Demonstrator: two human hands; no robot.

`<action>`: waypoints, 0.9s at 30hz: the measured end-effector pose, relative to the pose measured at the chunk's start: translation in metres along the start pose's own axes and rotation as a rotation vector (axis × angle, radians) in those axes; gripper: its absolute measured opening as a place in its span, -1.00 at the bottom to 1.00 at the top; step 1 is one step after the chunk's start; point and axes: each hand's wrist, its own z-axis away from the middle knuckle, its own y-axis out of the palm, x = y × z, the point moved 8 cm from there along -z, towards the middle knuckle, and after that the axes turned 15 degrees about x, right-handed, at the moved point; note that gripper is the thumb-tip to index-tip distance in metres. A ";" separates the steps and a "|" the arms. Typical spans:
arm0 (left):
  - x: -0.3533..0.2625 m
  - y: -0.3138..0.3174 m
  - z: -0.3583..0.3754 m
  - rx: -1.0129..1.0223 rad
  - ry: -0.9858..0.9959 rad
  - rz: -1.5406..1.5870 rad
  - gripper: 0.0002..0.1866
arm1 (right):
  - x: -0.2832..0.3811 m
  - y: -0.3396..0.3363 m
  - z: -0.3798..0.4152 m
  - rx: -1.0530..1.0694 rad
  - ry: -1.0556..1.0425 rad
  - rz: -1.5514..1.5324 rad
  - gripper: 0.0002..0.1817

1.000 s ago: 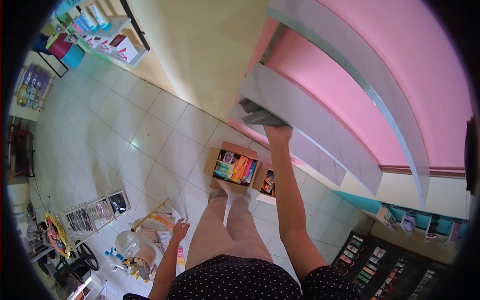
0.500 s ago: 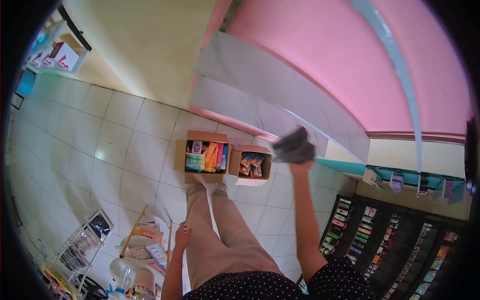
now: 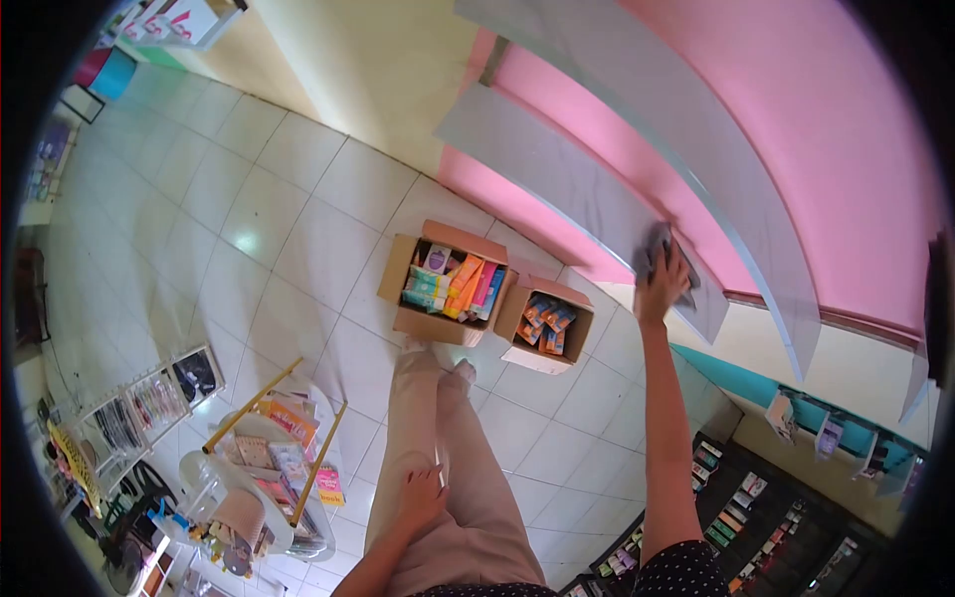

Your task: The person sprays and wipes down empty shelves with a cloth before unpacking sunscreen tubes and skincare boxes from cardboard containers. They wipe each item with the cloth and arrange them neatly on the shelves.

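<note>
A dark grey cloth is under my right hand, whose fingers press it onto the lower marble-patterned shelf near its right end. The cloth is slightly blurred. My left hand rests on my thigh with its fingers apart and nothing in it. On the floor past my feet, an open cardboard box holds orange, teal and purple packages. Beside it stands a smaller open box with orange and blue packs inside.
Another marble-patterned shelf curves above, against the pink wall. At lower left are a cart with yellow handles and a white wire rack. A dark display rack of small products stands at lower right.
My right hand has moved from in front of the shelves onto the lower shelf with the cloth. My left hand has come onto my thigh. The view has shifted.
</note>
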 end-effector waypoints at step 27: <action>0.051 0.004 0.005 0.359 -0.310 -0.046 -0.78 | 0.082 0.003 -0.026 -0.252 0.032 -0.200 -0.70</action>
